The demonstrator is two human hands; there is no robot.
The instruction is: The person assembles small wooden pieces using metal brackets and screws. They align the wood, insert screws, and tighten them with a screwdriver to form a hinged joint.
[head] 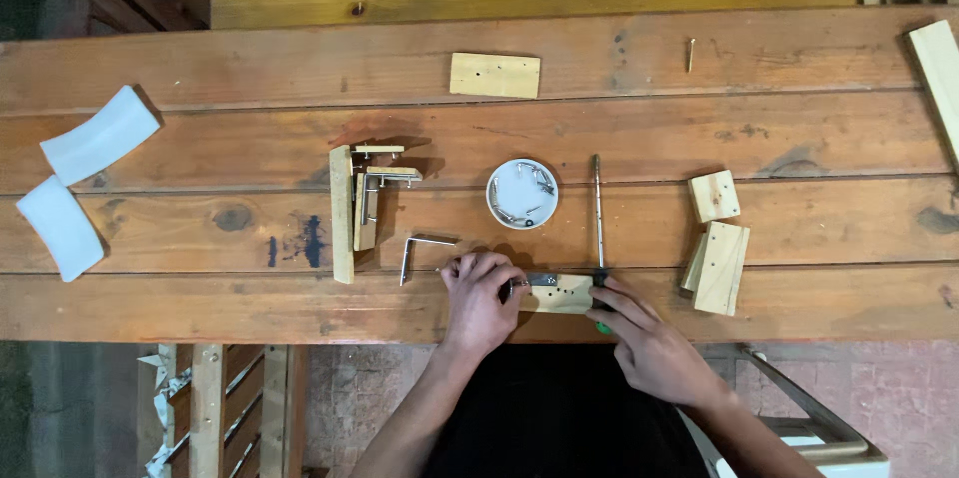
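From the head camera, looking straight down at the wooden workbench (200, 68), your left hand (479, 298) is curled over the left end of a small pale wood block (561, 294) at the near edge, its fingertips pinching a metal bracket (539, 279) against the block's top. Your right hand (647, 338) is closed around the green handle of a screwdriver (598, 228), whose long shaft points away from you, just right of the block. Beyond the block sits a round white dish (521, 194) with a few screws lying in it. To the left of your left hand a loose L-shaped bracket (420, 250) lies flat, and further left stands a partly built assembly of wooden strips (343, 226) joined by brackets. To the right, two pale blocks (717, 238) rest close together. A flat rectangular wood piece (494, 75) lies at the far side, a single screw (690, 53) further right, and two curved white pieces (80, 178) far to the left.
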